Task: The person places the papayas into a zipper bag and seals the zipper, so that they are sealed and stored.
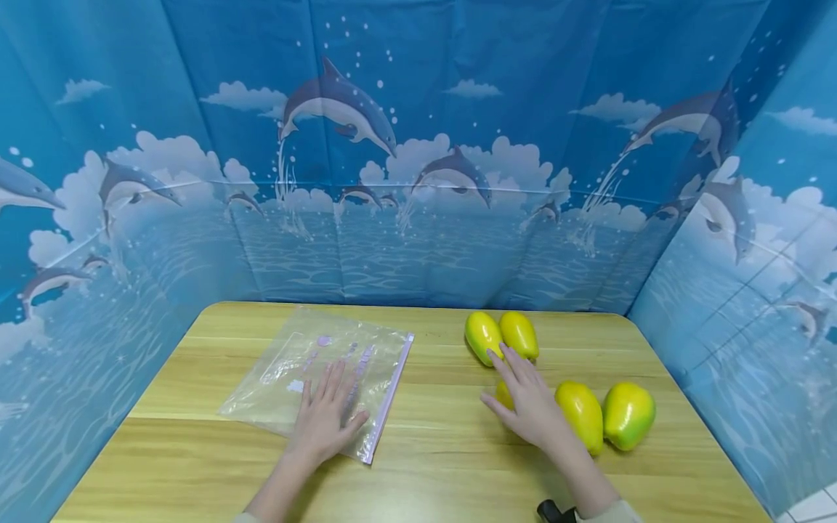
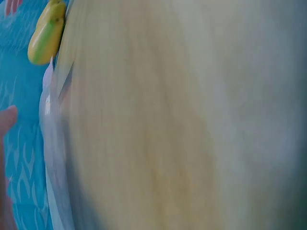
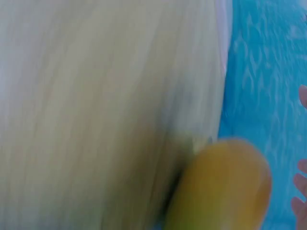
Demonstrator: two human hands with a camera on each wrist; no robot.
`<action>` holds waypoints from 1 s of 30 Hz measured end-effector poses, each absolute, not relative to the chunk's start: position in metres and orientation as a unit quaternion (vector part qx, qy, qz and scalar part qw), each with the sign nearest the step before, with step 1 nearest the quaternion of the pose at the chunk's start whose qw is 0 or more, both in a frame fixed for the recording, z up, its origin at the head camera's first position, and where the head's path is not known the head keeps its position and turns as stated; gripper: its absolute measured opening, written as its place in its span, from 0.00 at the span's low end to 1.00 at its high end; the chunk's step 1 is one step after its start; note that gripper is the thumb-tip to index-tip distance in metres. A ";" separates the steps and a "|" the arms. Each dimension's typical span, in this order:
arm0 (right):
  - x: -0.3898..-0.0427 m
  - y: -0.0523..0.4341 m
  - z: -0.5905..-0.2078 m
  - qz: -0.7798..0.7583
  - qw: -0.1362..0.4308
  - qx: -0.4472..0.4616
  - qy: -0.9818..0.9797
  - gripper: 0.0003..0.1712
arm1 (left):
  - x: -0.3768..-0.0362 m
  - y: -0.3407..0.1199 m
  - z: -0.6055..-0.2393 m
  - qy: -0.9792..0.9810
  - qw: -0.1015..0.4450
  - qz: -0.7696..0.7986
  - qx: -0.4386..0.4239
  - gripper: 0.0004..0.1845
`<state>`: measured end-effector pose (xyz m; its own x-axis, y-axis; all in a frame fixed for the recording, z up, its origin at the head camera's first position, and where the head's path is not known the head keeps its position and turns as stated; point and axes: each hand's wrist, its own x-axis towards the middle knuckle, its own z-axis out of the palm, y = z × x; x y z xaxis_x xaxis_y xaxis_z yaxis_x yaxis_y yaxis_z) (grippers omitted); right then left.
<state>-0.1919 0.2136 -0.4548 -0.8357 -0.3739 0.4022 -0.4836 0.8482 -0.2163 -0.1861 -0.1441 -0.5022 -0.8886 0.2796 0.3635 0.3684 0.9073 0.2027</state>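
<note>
While the left hand [image 1: 325,421] is lying flat, fingers apart, on the plastic bag [image 1: 320,374], the right hand [image 1: 531,407], fingers straight, is reaching over one mango [image 1: 503,394] on the counter [image 1: 431,472]. A bump could be rolling it away.

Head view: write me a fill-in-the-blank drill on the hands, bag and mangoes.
1. The left hand lies flat on the clear ____.
2. The right hand rests over a ____, its fingers straight.
3. The table is made of ____.
4. The backdrop shows leaping ____.

Missing words: bag; mango; wood; dolphins
</note>
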 end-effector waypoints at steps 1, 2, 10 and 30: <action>-0.193 0.209 -0.456 0.152 0.170 0.233 -0.945 0.42 | -0.186 -0.142 -0.504 -0.963 0.163 -0.132 -0.170 0.41; -0.193 0.205 -0.457 0.149 0.162 0.239 -0.946 0.42 | -0.186 -0.141 -0.505 -0.963 0.160 -0.131 -0.172 0.40; -0.200 0.176 -0.467 0.108 0.118 0.299 -0.941 0.39 | -0.183 -0.125 -0.510 -0.966 0.145 -0.134 -0.168 0.38; -0.215 0.136 -0.493 0.067 0.004 0.385 -0.920 0.35 | -0.172 -0.105 -0.523 -0.975 0.114 -0.083 -0.172 0.36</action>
<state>-0.2152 0.1365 -0.4935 -0.7032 -0.7086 0.0586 -0.7097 0.6943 -0.1197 -0.1721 -0.1049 -0.5235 -0.9152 0.3159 0.2501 0.3537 0.9273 0.1229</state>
